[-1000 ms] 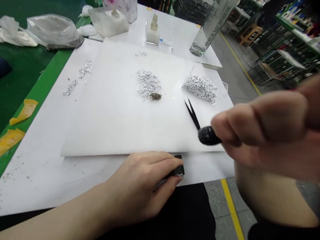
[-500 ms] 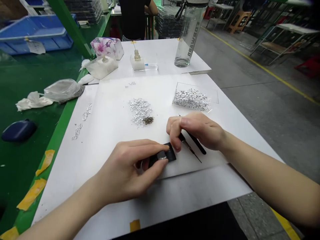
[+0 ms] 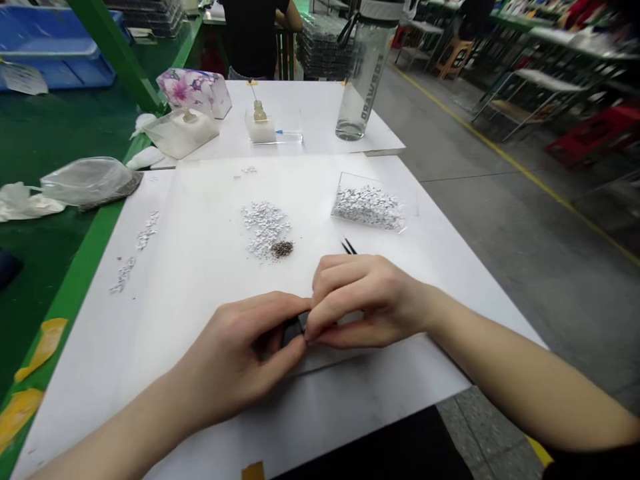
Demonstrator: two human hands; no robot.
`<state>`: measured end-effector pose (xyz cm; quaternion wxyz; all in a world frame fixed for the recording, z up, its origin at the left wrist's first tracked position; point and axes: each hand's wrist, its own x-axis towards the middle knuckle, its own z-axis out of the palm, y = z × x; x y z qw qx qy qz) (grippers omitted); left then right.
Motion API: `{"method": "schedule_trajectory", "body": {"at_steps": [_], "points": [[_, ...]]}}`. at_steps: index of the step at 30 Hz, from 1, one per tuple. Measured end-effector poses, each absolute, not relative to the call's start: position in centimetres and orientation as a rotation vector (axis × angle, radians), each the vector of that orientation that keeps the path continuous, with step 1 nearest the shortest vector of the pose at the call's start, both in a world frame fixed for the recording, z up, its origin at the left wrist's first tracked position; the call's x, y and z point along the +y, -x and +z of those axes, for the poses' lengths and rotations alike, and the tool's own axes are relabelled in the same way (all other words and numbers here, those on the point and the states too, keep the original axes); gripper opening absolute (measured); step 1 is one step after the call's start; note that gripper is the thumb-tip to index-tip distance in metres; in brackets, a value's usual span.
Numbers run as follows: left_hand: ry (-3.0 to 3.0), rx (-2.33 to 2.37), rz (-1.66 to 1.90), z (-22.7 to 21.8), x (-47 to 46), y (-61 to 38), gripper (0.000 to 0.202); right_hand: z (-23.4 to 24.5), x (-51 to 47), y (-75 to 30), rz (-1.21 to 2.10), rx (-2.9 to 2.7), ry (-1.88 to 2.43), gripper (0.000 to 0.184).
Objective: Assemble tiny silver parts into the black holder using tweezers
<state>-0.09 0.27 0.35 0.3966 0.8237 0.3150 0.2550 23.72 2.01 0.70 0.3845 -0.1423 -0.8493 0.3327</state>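
Observation:
My left hand (image 3: pixel 245 350) and my right hand (image 3: pixel 363 300) meet near the front edge of a white sheet (image 3: pixel 210 253). Both have their fingers pinched on a small black block (image 3: pixel 293 327), which is mostly hidden between them. Black tweezers (image 3: pixel 349 247) lie under my right hand, only their tips showing beyond the knuckles. A loose pile of small silver parts (image 3: pixel 265 227) with a little dark heap (image 3: pixel 282 249) beside it lies in the middle of the sheet. A clear tray of silver parts (image 3: pixel 370 208) sits to the right.
A clear water bottle (image 3: pixel 361 73), a small glue bottle in a clear holder (image 3: pixel 260 123), a flowered box (image 3: pixel 194 90) and a plastic bag (image 3: pixel 87 180) stand at the back and left. More silver parts (image 3: pixel 135 250) lie along the left. A person stands beyond the far table.
My right hand came down from close to the camera, laid the tweezers on the sheet, then slid left to join my left hand on the black block. The view tilted up.

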Motion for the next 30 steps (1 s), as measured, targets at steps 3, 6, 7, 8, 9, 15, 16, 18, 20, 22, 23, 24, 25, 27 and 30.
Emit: {"method": "schedule_trajectory", "body": {"at_steps": [3, 6, 7, 8, 9, 15, 16, 18, 20, 22, 23, 24, 25, 27, 30], "points": [[-2.095, 0.789, 0.658, 0.0, 0.3, 0.3, 0.027, 1.3, 2.7, -24.4, 0.86, -1.947, 0.405, 0.006], [-2.123, 0.812, 0.685, -0.3, 0.2, 0.5, 0.033, 1.6, 4.6, -26.6, 0.486, -1.666, 0.705, 0.012], [-2.13, 0.819, 0.696, -0.3, 0.2, 0.5, 0.033, 1.6, 5.4, -27.5, 0.31, -1.582, 0.86, 0.014], [-2.135, 0.823, 0.705, -0.3, 0.2, 0.5, 0.032, 1.5, 6.2, -28.4, 0.163, -1.537, 0.972, 0.014], [-2.137, 0.825, 0.713, -0.3, 0.2, 0.5, 0.031, 1.3, 6.9, -29.3, 0.069, -1.505, 1.057, 0.012], [-2.105, 0.799, 0.677, -0.2, 0.3, 0.4, 0.029, 0.5, 8.6, -31.9, -0.028, -1.48, 1.201, 0.016], [-2.097, 0.793, 0.679, -0.2, 0.3, 0.4, 0.029, 0.5, 8.7, -31.9, -0.032, -1.442, 1.185, 0.02], [-2.088, 0.787, 0.686, -0.2, 0.3, 0.3, 0.03, 0.6, 8.5, -31.7, -0.027, -1.389, 1.164, 0.024], [-2.077, 0.774, 0.691, -0.3, 0.4, 0.3, 0.031, 0.9, 7.8, -30.9, -0.01, -1.383, 1.149, 0.024], [-2.056, 0.738, 0.695, -0.4, 0.5, 0.3, 0.031, 1.4, 6.6, -29.4, 0.037, -1.437, 1.114, 0.022], [-2.044, 0.714, 0.696, -0.4, 0.5, 0.3, 0.031, 1.6, 5.9, -28.6, 0.088, -1.497, 1.096, 0.021], [-2.034, 0.693, 0.697, -0.5, 0.6, 0.3, 0.03, 1.9, 5.3, -27.7, 0.163, -1.575, 1.069, 0.022], [-2.027, 0.678, 0.699, -0.5, 0.7, 0.4, 0.029, 2.2, 4.8, -26.7, 0.257, -1.685, 1.057, 0.022], [-2.018, 0.665, 0.702, -0.5, 0.7, 0.3, 0.028, 2.5, 4.4, -25.0, 0.404, -1.899, 1.081, 0.02], [-2.002, 0.653, 0.702, -0.6, 0.7, 0.3, 0.027, 2.4, 5.9, -22.9, 0.438, -2.074, 1.165, 0.017]]}}
